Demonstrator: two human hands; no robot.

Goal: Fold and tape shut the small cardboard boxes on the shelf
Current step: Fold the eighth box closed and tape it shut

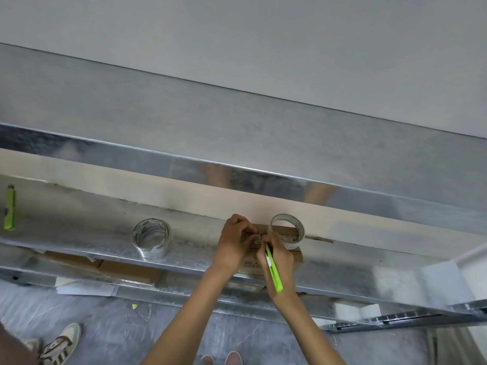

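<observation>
The small cardboard box point(251, 266) is set at the shelf's point(79, 222) front edge, right of middle. Its top is pinched by the left hand point(234, 241); a green utility knife point(274, 272) is gripped in the right hand point(279, 262). One tape roll point(295, 242) is stood on the box.

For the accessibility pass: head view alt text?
Hands work on a cardboard box on a metal shelf: left hand holds its top, right hand holds a green knife to it. A tape roll sits on the box; second roll nearby.
</observation>
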